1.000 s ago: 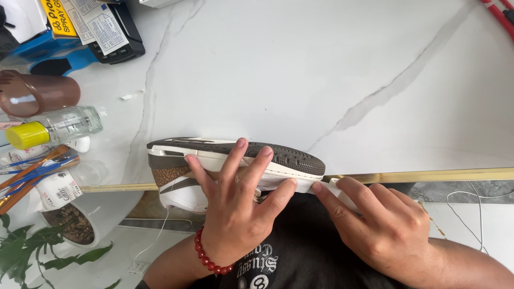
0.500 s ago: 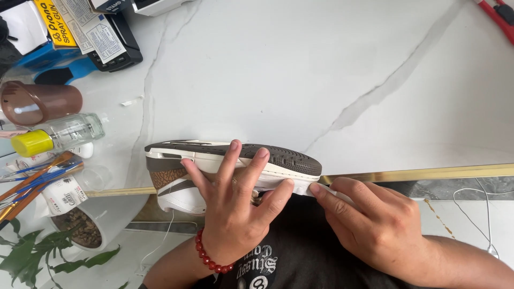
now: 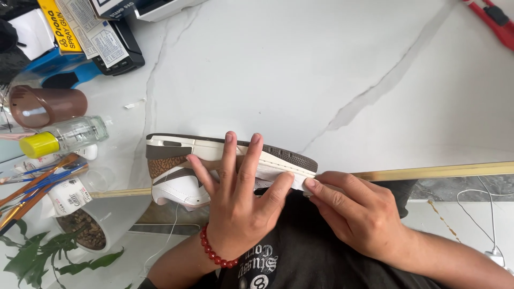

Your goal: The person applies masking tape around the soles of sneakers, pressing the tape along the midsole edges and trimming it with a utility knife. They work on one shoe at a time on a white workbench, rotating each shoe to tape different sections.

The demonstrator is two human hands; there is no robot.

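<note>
My left hand (image 3: 235, 206) lies flat on the side of a shoe (image 3: 214, 166), fingers spread wide & pressing it. The shoe is white & brown w/ a dark bumpy sole, tipped on its side at the near edge of the white tabletop (image 3: 321, 80), about in the middle, sole facing far. My right hand (image 3: 358, 214) is just to the right of it, at the shoe's toe end. Its fingers are pressed together & pinch a thin white strip (image 3: 284, 179) along the bottom rim of the shoe. I can't tell what the strip is made of. A red bead bracelet (image 3: 214, 254) sits on my left wrist. On the left side of the tabletop there's a small clear bottle w/ a yellow cap (image 3: 61, 139) lying down, & a brown cup (image 3: 48, 105) a bit farther. Near those are some paint brushes (image 3: 37, 179) w/ orange & blue handles. A white pot w/ a green plant (image 3: 85, 230) sits near left. Far left has boxes & a black thing (image 3: 120, 48). Far right corner shows a red tool (image 3: 492, 21). A gold strip (image 3: 428, 172) runs along the tabletop's near edge.
</note>
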